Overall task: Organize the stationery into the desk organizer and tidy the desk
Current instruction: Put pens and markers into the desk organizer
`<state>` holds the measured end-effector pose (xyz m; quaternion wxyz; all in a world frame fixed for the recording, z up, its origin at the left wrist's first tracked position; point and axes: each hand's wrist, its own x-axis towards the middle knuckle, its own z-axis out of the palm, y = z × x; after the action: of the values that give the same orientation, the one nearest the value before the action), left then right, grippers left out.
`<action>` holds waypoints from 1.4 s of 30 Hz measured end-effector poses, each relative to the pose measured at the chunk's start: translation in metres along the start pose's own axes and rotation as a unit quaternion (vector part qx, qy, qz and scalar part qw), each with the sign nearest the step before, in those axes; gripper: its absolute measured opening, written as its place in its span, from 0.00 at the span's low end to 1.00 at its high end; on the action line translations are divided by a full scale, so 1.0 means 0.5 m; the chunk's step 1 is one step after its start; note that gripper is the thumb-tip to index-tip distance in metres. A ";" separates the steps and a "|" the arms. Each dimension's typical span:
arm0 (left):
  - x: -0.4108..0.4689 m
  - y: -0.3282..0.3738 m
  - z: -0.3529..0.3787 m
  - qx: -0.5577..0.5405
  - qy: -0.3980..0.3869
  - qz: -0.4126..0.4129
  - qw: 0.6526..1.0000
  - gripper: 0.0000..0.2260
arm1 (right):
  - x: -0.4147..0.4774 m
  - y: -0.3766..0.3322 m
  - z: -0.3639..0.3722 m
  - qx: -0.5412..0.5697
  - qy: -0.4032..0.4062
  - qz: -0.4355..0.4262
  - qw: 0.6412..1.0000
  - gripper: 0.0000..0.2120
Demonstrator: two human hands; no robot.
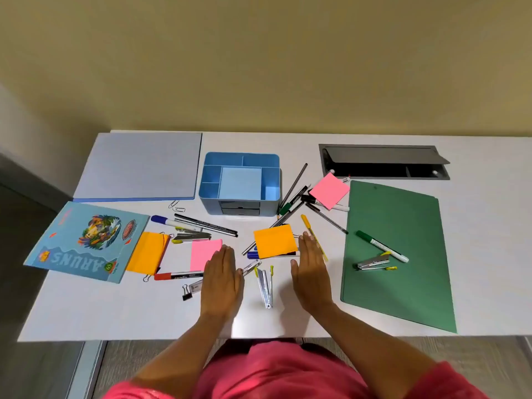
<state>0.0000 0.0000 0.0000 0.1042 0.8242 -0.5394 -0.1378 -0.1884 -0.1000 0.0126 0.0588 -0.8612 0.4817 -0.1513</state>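
Observation:
A blue desk organizer [240, 182] with several empty compartments stands at the middle back of the white desk [115, 312]. Pens, markers, staplers and sticky pads lie scattered in front of it. My left hand [221, 280] lies flat with straight fingers, partly over a pink sticky pad [203, 253]. My right hand [312, 272] is flat too, beside an orange sticky pad [275, 240] and over a yellow pen [309, 228]. A silver stapler [266, 286] lies between my hands. Neither hand holds anything.
A blue notebook [89, 240] and an orange pad [148, 251] lie at the left, a pale blue folder [141, 165] behind them. A green folder [400, 254] at the right carries a green marker [381, 246] and a stapler [372, 262]. A cable hatch [383, 162] is open at the back right.

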 end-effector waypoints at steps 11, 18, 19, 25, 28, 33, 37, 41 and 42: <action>-0.001 -0.010 -0.024 0.126 0.049 0.051 0.989 0.07 | 0.024 -0.036 -0.003 0.053 -0.002 -0.018 0.998 0.18; 0.022 -0.001 -0.033 0.160 0.094 0.096 0.978 0.07 | 0.038 -0.056 0.005 0.066 0.002 -0.070 0.995 0.17; 0.026 0.004 -0.039 0.158 0.098 0.090 0.978 0.08 | 0.040 -0.057 0.008 0.065 -0.002 -0.077 0.995 0.18; 0.049 0.033 -0.082 0.135 0.120 0.149 0.972 0.09 | 0.064 -0.073 -0.006 0.056 -0.025 -0.159 0.985 0.25; 0.060 0.046 -0.105 0.103 0.127 0.169 0.972 0.12 | 0.077 -0.076 -0.032 0.079 -0.020 -0.156 0.984 0.22; 0.070 0.078 -0.145 -0.072 0.167 0.083 0.980 0.12 | 0.085 -0.066 -0.058 0.123 -0.021 -0.090 0.988 0.13; 0.076 0.118 -0.172 -0.321 0.126 -0.066 0.936 0.26 | 0.091 -0.072 -0.089 0.229 0.011 0.014 0.973 0.08; 0.089 0.152 -0.199 -0.498 0.060 -0.141 0.854 0.19 | 0.097 -0.086 -0.094 0.300 0.028 0.105 0.948 0.11; 0.093 0.157 -0.202 -0.487 0.044 -0.134 0.862 0.14 | 0.099 -0.089 -0.092 0.315 0.027 0.115 0.942 0.11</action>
<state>-0.0155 -0.0712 0.1146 0.4961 0.7381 -0.2827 -0.3593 -0.1426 -0.1161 0.0774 0.3306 -0.7331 0.5066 -0.3108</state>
